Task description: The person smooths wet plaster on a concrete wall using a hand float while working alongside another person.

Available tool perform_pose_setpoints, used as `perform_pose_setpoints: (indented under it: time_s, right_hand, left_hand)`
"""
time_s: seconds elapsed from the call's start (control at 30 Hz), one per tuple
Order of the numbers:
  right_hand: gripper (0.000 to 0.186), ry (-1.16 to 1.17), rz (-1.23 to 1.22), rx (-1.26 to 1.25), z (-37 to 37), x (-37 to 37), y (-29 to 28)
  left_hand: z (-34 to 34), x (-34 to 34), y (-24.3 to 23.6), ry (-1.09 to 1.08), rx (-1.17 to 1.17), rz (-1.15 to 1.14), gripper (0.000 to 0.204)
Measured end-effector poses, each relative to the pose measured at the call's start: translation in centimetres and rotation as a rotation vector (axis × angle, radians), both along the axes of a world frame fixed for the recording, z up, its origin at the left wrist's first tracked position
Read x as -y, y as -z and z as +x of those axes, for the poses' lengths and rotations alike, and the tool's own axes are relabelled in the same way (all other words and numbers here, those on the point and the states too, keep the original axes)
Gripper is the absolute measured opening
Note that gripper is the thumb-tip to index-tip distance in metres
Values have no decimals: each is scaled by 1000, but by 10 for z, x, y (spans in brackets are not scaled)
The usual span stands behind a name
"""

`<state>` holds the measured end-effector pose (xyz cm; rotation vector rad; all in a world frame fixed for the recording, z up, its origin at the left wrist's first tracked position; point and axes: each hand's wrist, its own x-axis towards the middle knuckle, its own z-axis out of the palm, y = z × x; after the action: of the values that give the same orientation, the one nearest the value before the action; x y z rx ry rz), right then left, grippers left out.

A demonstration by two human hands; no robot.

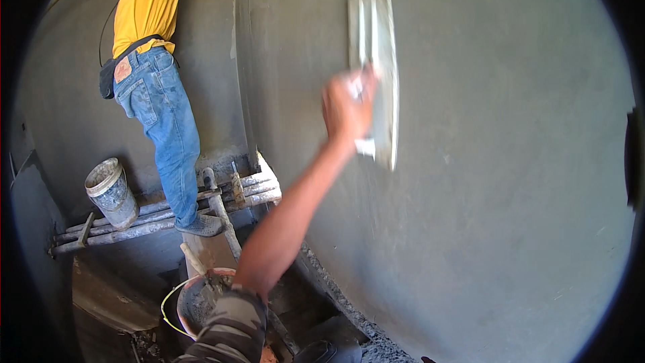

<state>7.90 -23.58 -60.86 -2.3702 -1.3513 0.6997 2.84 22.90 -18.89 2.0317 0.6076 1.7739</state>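
On the left, space is taken up by a co-worker (161, 91), seen from behind in a yellow shirt (148, 10) and blue jeans (176, 154), with a dark pouch (107, 79) worn at the waist. A shoe (201, 226) is set beside a row of mortar-stained poles (144, 226), by which a grey-smeared white bucket (117, 205) is borne at a tilt. Lower down, a second bucket (223, 272) with a reddish rim is seen; grey mortar (198, 302) and a tool with a wooden handle (193, 259) are held in it, and part of it is hidden by the camouflage sleeve (232, 323). Rough grey debris (383, 346) is strewn along the foot of the smooth grey wall (504, 128), by which the right side is filled.

From the lower edge the bare forearm (282, 222) is stretched upward and to the right. The left hand (348, 107) is raised before the wall, blurred, and its fingers are curled closed around the grip of a finishing trowel (385, 114). The trowel's long pale blade is held nearly upright at the wall; whether its whole face is touching cannot be told. The right hand is out of view, so the state of its fingers cannot be told
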Motion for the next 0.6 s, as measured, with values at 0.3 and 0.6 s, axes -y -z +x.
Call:
perform_pose_setpoints:
  time_s: [0.3, 0.6]
  right_hand:
    - [67, -92, -119, 170, 26, -7, -16]
    - [62, -25, 34, 83, 29, -17, -62]
  left_hand:
    - [5, -59, 125, 80, 208, -212, 35]
    - [-2, -77, -155, -116, 221, 141, 34]
